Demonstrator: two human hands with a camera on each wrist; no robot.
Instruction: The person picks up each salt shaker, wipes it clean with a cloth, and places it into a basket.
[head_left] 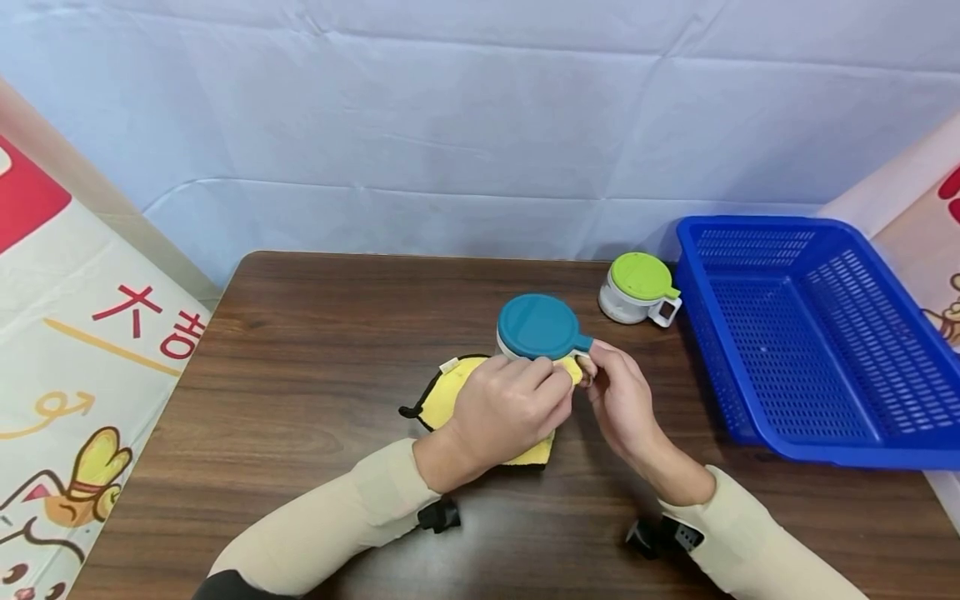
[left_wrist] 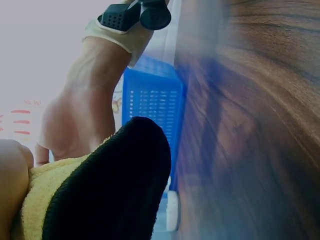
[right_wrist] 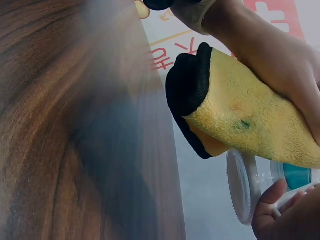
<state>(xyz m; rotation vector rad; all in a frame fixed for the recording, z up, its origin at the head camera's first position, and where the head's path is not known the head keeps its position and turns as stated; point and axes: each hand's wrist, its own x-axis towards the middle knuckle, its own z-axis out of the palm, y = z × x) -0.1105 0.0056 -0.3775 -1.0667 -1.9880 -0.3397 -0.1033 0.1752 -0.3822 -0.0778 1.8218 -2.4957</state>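
A clear jar with a teal lid (head_left: pixel 538 325) and a side handle is in front of me. My right hand (head_left: pixel 624 404) grips its handle; the right wrist view shows the jar's round clear base (right_wrist: pixel 241 187) raised off the table. My left hand (head_left: pixel 510 410) holds a yellow cloth (head_left: pixel 448 392) with black edging against the jar's near side. The cloth hangs below the left hand and has small dark green and orange stains in the right wrist view. Some of the fingertips are hidden behind the cloth and the handle.
Behind and to the right stands a similar jar with a green lid (head_left: pixel 642 277), its handle facing the basket. A blue plastic basket (head_left: pixel 787 454) with perforated walls takes up the right side of the brown wooden table (head_left: pixel 315 333). A white sheet (head_left: pixel 450 125) hangs behind.
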